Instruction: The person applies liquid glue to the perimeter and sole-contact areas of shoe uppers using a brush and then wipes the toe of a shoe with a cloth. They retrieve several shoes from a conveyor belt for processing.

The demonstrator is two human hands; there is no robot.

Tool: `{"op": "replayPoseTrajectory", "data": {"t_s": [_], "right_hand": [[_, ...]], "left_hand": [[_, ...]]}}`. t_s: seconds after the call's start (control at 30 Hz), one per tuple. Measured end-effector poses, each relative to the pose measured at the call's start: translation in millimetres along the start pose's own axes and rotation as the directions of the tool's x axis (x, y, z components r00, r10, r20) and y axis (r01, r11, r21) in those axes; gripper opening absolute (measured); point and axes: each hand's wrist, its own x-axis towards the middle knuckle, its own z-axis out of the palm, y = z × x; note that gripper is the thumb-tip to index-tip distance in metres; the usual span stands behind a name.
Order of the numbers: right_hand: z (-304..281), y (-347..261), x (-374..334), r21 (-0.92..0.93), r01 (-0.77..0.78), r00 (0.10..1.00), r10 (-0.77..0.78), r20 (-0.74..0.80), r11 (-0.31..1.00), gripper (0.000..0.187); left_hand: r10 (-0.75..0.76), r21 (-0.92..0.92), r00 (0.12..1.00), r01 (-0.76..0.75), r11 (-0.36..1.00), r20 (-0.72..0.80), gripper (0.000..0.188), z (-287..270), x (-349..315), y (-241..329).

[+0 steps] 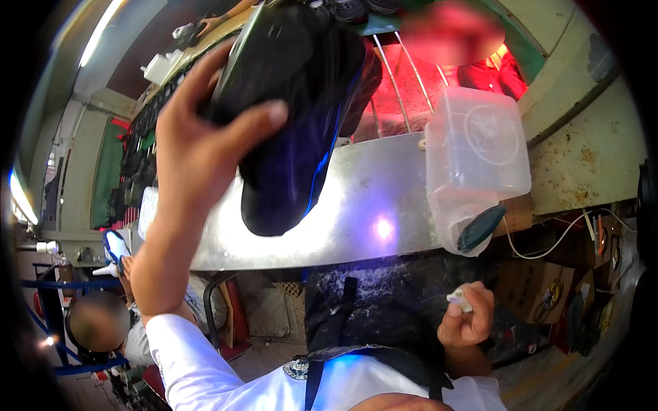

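Over the metal worktop point(404, 185), my left hand point(199, 133) holds up a black shoe point(295, 116), its rounded end pointing down toward me. The thumb lies across the shoe, and the other fingers are partly hidden behind it. Motion blurs the shoe, and a blue glow runs along its right edge. Lower right, in front of the worktop, my right hand point(469, 318) pinches a small whitish piece point(459, 300), whose kind I cannot make out. That hand is apart from the shoe.
A translucent plastic container point(476, 147) stands at the worktop's right, with a dark green oval thing point(481, 227) at its near end. Metal rods point(394, 82) cross a red-lit area beyond. Cardboard boxes point(538, 291) sit lower right. At left, another person point(137, 335) handles a shoe point(116, 245).
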Motion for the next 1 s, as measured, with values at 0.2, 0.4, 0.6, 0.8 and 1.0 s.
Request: {"op": "replayPoseTrajectory", "data": {"t_s": [0.2, 0.4, 0.6, 0.8, 1.0], "right_hand": [[-37.2, 3.4, 9.9, -0.064, -0.01, 0.996, 0.004, -0.087, 0.998, 0.03], [-69.3, 13.1, 3.4, -0.06, -0.024, 0.982, 0.013, -0.189, 0.998, 0.034], [-85.0, 31.4, -22.8, -0.226, -0.147, 0.946, 0.07, -0.317, 0.963, 0.035], [-85.9, 27.7, -11.6, -0.122, -0.341, 0.906, 0.291, -0.308, 0.932, 0.039], [-88.8, 41.9, 35.8, -0.013, -0.647, 0.733, 0.618, -0.283, 0.762, 0.03]], "left_hand": [[-0.097, -0.029, 0.969, 0.107, 0.994, 0.229, 0.055, 91.2, 146.2, -1.1], [-0.183, 0.542, 0.968, 0.062, 0.838, 0.171, 0.074, 238.2, 255.1, -88.2], [-0.253, 0.648, 0.957, 0.102, 0.755, 0.144, 0.057, 336.4, 268.4, -162.8], [-0.127, 0.774, 0.983, -0.022, 0.633, 0.132, 0.075, 367.2, 268.1, -209.1], [-0.053, 0.701, 0.996, -0.011, 0.713, 0.07, 0.076, 367.3, 268.8, -194.2]]}}
